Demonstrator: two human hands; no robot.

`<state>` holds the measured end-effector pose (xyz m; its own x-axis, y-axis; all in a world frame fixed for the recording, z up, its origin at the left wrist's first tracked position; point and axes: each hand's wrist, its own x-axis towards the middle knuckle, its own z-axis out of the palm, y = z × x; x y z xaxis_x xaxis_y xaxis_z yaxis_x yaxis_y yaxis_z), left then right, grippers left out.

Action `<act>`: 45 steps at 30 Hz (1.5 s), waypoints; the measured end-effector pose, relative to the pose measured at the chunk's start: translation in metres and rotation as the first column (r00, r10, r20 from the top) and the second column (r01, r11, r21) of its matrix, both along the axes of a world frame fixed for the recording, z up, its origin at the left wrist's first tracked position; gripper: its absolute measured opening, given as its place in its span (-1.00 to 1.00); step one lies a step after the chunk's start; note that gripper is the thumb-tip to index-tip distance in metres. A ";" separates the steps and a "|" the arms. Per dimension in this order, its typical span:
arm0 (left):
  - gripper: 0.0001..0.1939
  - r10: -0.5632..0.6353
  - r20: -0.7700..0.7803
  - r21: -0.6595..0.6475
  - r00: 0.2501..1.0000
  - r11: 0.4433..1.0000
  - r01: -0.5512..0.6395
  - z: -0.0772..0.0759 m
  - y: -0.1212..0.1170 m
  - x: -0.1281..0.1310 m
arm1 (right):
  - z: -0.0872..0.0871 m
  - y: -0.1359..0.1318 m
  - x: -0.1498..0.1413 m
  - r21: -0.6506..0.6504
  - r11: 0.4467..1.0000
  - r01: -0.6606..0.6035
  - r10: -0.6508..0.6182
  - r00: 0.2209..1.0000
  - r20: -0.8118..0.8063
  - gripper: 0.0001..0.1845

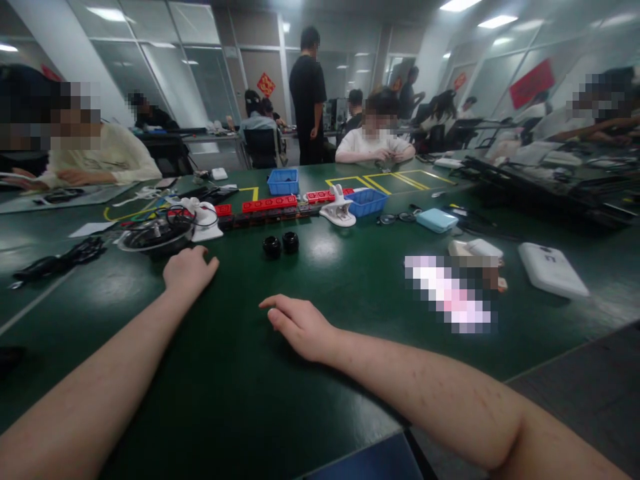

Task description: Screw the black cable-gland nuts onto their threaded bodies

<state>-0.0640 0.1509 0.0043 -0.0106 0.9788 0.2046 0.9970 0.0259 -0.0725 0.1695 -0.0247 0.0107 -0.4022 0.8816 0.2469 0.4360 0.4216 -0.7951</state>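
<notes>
Left hand (pixel 187 272): lying just beside the metal bowl (pixel 131 247), grip looking released, thumb spreading aside; contact with the rim being hard to tell. Right hand (pixel 300 327): reaching leftward over the green bench (pixel 235 400), grip hanging loose, index finger extending. Black round parts, two (pixel 271 247): standing close together, beyond and between the hands. White clip (pixel 339 210): standing farther back, beside a blue tray (pixel 370 205). Bench edge: slanting up rightward, passing beneath the right arm. White case (pixel 553 269): lying toward that edge. Open room: stretching between the hands, narrowing where the bowl is crowding the left.
</notes>
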 end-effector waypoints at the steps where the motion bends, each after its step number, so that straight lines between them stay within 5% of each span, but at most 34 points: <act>1: -0.52 -0.016 0.006 0.011 1.000 1.000 0.016 -0.001 -0.001 0.007 | 0.000 0.000 0.000 0.002 1.000 0.006 -0.006 1.000 -0.004 -0.59; 11: -0.65 -0.210 0.099 0.150 0.973 0.969 0.194 0.000 -0.039 0.076 | -0.004 0.002 -0.002 0.044 0.999 0.029 -0.027 0.999 -0.037 -0.64; 20: -0.71 -0.451 0.143 0.209 0.881 0.884 0.418 -0.003 -0.074 0.135 | -0.011 0.002 -0.002 0.104 0.993 0.046 -0.029 0.986 -0.162 -0.65; 27: -0.43 -0.536 0.072 0.298 0.841 0.816 0.495 -0.005 -0.075 0.138 | -0.007 -0.001 -0.002 0.120 0.991 0.063 -0.039 0.981 -0.190 -0.67; 34: -0.06 -0.517 0.017 0.289 0.856 0.822 0.491 -0.005 -0.071 0.136 | -0.009 -0.001 -0.002 0.121 0.988 0.092 -0.065 0.974 -0.215 -0.67; 45: -0.03 -0.540 0.112 0.434 0.834 0.782 0.448 -0.019 -0.072 0.133 | -0.011 0.003 -0.002 0.166 0.977 0.137 -0.095 0.967 -0.238 -0.70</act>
<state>0.0687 0.0794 -0.0142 0.3635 0.7071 0.6065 0.8665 -0.4957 0.0585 0.1674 -0.0217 -0.0005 -0.2150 0.8514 0.4785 0.3067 0.5240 -0.7946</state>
